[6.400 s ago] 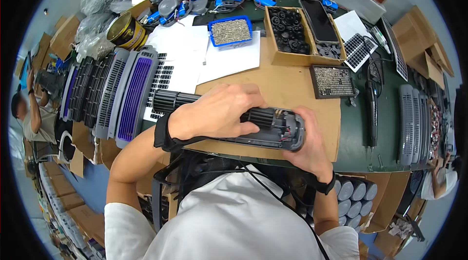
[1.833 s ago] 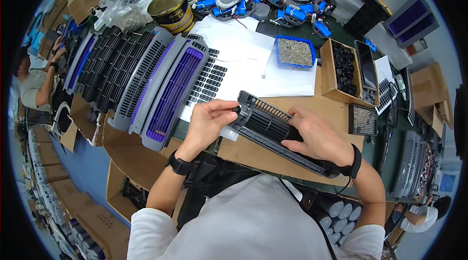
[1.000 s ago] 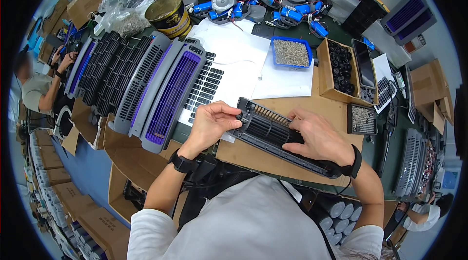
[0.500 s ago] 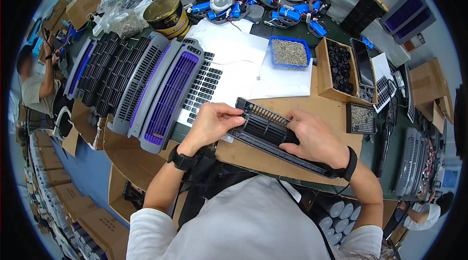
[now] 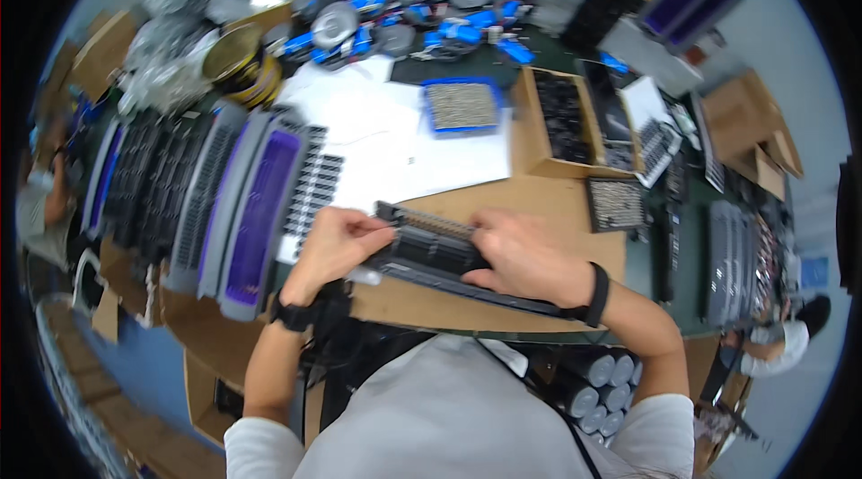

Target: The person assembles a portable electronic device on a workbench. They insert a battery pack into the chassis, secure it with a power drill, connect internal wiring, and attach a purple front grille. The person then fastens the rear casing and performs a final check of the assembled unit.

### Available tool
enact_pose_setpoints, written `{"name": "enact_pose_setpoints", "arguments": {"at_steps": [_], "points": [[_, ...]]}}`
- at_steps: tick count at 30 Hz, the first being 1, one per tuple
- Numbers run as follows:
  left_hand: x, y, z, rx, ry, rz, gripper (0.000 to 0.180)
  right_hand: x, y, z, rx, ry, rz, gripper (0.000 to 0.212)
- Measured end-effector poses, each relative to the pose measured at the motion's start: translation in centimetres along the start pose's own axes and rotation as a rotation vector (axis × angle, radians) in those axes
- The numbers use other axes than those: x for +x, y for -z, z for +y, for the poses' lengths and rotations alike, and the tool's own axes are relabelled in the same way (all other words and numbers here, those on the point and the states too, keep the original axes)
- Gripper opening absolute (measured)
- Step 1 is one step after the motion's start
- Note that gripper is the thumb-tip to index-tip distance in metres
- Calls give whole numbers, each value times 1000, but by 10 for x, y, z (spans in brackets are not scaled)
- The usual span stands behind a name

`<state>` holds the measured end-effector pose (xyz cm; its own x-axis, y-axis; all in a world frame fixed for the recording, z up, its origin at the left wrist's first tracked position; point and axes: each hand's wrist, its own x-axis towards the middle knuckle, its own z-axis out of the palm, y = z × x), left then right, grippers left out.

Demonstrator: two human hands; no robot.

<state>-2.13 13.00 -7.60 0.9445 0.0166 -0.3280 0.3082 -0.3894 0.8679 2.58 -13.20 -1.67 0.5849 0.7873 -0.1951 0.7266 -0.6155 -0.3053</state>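
Note:
A long black plastic housing [image 5: 422, 275] lies at a slant over the cardboard sheet [image 5: 575, 228] in front of me, with a dark ribbed fan roller [image 5: 435, 250] inside it. My left hand [image 5: 332, 250] pinches the housing's left end between thumb and fingers. My right hand [image 5: 539, 263] grips it across the middle, fingers on the far edge and thumb over the roller. The housing's right end runs under my right wrist. Both hands are a little blurred, and anything small in the left fingertips cannot be made out.
Grey panels with purple grilles [image 5: 260, 228] stand in a row at left. Beyond the sheet sit a blue tray [image 5: 467, 131] of small parts, a box [image 5: 523, 133] of black parts and a black tray [image 5: 593, 207]. A bucket [image 5: 238, 70] and blue-wrapped parts [image 5: 462, 33] fill the back.
The view has swung, so the bench and its objects appear further left. Both hands keep their hold on the housing, with hardly any change in grip.

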Motion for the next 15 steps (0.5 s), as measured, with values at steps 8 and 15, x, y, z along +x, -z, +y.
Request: {"name": "enact_pose_setpoints", "arguments": {"at_steps": [8, 15], "points": [[4, -6, -14, 27, -121, 94, 26, -25, 63, 91, 200, -283, 454, 13], [8, -8, -23, -116, -147, 61, 33, -65, 47, 211, -110, -684, 398, 20]]}}
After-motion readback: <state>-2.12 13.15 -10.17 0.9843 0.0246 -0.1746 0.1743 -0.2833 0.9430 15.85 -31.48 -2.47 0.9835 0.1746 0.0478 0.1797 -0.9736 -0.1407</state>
